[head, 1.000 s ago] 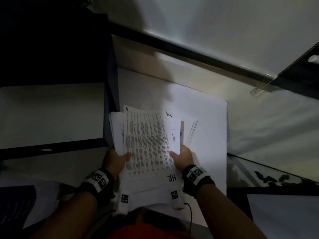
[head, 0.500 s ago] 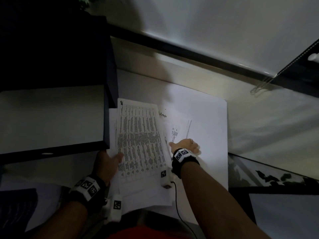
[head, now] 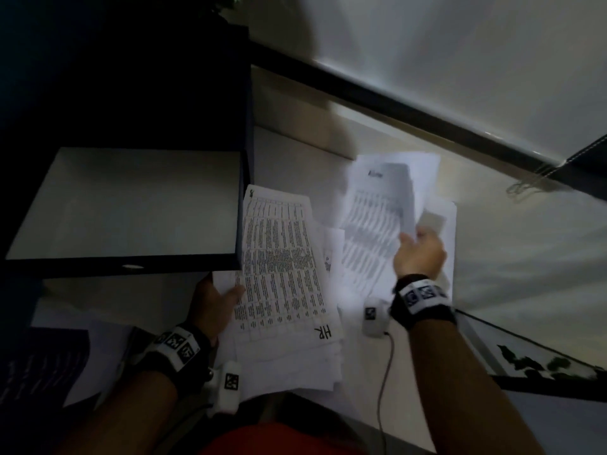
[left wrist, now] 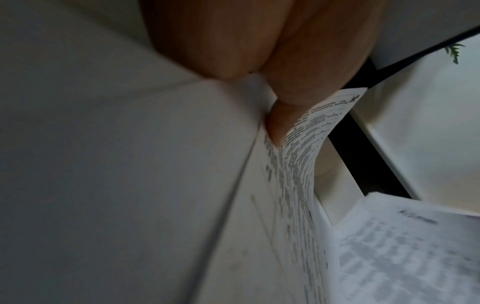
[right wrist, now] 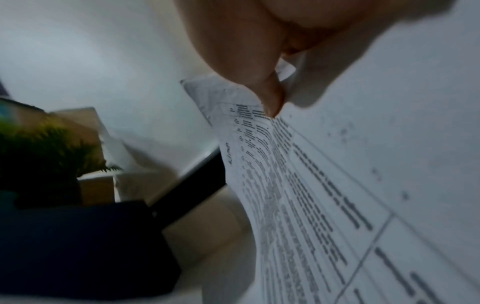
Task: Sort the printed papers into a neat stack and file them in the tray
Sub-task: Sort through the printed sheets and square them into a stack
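My left hand [head: 216, 298] grips the left edge of a stack of printed papers [head: 282, 274] whose top sheet carries a dense table and "HR"; the thumb [left wrist: 279, 127] presses on the print. My right hand [head: 418, 254] pinches a few printed sheets [head: 377, 221] lifted off the desk to the right of the stack; thumb and finger [right wrist: 270, 102] close on their edge. The dark tray [head: 124, 267], with a pale empty floor, stands just left of the stack. More white sheets [head: 440, 224] lie under the right hand.
A dark rail [head: 410, 103] runs diagonally along the back of the white desk [head: 295, 149]. A green plant [right wrist: 44, 148] stands behind the tray. A dark booklet [head: 39, 366] lies at the near left. A glass edge [head: 525, 349] sits at the right.
The right hand, which lay on the loose sheets to the right, has pinched some and lifted them. The left hand keeps hold of the stack, now shifted slightly right of the tray.
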{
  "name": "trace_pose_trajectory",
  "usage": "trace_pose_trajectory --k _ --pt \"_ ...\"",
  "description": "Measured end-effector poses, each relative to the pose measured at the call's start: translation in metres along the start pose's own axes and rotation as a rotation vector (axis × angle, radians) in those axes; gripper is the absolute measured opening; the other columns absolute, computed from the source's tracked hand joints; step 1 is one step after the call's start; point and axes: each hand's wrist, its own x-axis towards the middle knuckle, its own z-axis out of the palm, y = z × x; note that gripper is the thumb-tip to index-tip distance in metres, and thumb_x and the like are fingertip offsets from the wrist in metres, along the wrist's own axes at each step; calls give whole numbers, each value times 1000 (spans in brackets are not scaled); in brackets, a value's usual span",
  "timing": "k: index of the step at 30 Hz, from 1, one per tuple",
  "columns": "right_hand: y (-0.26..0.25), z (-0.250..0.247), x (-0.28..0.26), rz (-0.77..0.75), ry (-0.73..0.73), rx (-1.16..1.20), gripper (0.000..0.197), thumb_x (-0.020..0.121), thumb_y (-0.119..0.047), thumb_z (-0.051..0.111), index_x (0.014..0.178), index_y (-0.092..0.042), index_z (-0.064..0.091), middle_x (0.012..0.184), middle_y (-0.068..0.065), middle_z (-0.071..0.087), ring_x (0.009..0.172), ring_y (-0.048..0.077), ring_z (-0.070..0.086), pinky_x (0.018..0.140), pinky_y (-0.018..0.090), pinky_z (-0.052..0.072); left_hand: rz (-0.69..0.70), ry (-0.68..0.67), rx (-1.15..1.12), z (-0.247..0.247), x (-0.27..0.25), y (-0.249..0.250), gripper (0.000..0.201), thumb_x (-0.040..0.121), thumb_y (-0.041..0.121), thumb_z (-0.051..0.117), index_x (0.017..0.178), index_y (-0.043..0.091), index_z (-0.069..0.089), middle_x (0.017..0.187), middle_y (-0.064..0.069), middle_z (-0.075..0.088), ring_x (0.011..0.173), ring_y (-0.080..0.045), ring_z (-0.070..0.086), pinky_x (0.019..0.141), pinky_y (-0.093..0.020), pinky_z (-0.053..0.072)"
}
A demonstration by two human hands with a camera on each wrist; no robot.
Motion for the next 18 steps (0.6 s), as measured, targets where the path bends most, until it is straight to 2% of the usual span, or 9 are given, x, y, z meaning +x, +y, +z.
trace_pose_trajectory --k 3,6,9,11,12,13,15,16,18 --pt "-19 -47 22 -145 154 96 19 92 -15 64 106 -3 67 101 20 71 84 24 61 74 26 43 -31 -16 -14 9 -3 2 28 88 -2 68 116 3 70 110 -12 73 102 -27 70 96 -43 54" --pt "-33 -80 38 -225 235 206 19 88 -19 69 103 -6 70 96 13 73 79 15 60 71 21 45 -74 -50 -24 22 -1 3 28 88 -2 68 115 6 71 110 -11 74 102 -28 71 96 -46 55" --pt "-46 -104 42 -264 221 404 19 85 -19 72 102 -10 73 91 1 73 77 6 67 73 23 56 -93 -62 -7 34 3 2 37 87 1 71 123 4 68 117 -12 73 107 -29 70 99 -49 54" --pt "-44 -106 43 -276 154 503 17 86 -13 71 103 -10 73 89 -3 71 68 -9 66 66 12 54 -94 -72 -15 41 3 5 39 87 2 71 125 3 67 119 -13 72 109 -30 69 100 -51 54" --pt "-39 -100 41 -265 103 501 15 87 -11 71 102 -10 72 89 -3 71 64 -12 64 64 11 54 -100 -80 -21 43 3 6 37 87 2 71 124 3 67 119 -13 72 109 -30 69 100 -52 54" --pt "-32 -90 37 -251 37 472 13 86 -10 72 100 -10 72 90 -1 71 64 -10 64 66 17 58 -110 -87 -31 45 3 8 35 88 2 70 123 4 68 118 -13 72 108 -30 69 99 -53 54" --pt "-10 -61 25 -173 -127 418 5 86 -11 72 91 -11 72 91 5 74 72 11 68 74 36 62 -128 -111 -59 46 2 10 32 88 2 69 120 7 70 114 -11 73 105 -29 70 98 -52 54" --pt "2 -45 17 -126 -229 381 3 87 -11 72 86 -12 70 88 5 74 75 18 67 70 33 60 -138 -126 -65 46 2 10 30 88 5 72 117 11 72 112 -9 75 103 -28 71 96 -51 56" --pt "29 -9 -4 -16 -380 230 14 87 -10 72 78 -15 64 79 -2 68 78 19 60 60 19 51 -172 -155 -54 44 3 9 19 84 14 77 101 23 79 105 -7 78 99 -28 74 92 -52 58"
